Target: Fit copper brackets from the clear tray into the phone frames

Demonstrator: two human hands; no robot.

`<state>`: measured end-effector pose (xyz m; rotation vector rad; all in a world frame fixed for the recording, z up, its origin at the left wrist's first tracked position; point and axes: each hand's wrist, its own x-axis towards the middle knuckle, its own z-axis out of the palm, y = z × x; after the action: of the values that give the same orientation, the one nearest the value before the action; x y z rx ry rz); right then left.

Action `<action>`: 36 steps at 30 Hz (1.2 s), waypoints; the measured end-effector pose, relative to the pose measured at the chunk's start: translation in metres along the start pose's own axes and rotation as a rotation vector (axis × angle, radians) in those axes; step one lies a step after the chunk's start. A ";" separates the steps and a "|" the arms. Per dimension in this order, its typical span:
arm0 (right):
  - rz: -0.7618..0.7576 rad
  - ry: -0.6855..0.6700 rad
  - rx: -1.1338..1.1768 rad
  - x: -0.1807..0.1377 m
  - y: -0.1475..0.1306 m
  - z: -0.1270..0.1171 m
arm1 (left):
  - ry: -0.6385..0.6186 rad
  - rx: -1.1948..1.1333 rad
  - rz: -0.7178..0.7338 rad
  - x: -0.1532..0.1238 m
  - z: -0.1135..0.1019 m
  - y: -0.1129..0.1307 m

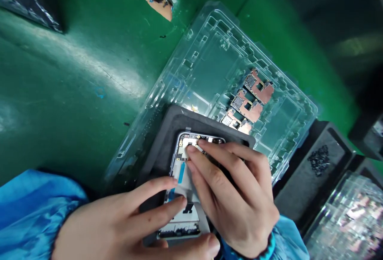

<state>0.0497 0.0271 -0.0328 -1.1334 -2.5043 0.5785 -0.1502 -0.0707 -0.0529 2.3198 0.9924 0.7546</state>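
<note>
An opened phone chassis (179, 172) lies in a dark grey foam fixture (167, 132) on the green bench. My left hand (128, 224) rests on the chassis's lower half, fingers stretched flat along it and thumb at its bottom edge. My right hand (233, 196) lies over the right side, its fingertips pressing on a small board part (191, 143) near the chassis's top end. Both arms wear blue sleeves.
A clear plastic tray (209, 52) lies behind the fixture and holds three copper-coloured circuit boards (249, 100). A black tray with small dark screws (320, 158) stands at the right, beside another clear tray (347, 216). A torn patch (158, 2) marks the green mat.
</note>
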 end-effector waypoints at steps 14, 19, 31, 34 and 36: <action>0.037 -0.066 -0.076 0.001 -0.002 -0.002 | -0.013 0.021 0.018 0.003 0.002 -0.001; -0.040 -0.120 -0.148 0.007 -0.007 -0.007 | -0.031 -0.009 0.009 0.006 -0.001 -0.005; -0.075 -0.144 0.203 0.008 0.014 -0.043 | -0.077 0.308 -0.068 0.018 -0.014 0.003; 0.018 -0.001 0.121 -0.012 0.010 -0.068 | -0.104 0.377 -0.177 0.017 -0.017 0.011; 0.155 0.099 0.027 -0.037 0.007 -0.086 | -0.046 0.378 -0.220 0.009 -0.020 0.017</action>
<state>0.1157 0.0225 0.0335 -1.3205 -2.3335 0.5795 -0.1498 -0.0698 -0.0252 2.4656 1.4432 0.4535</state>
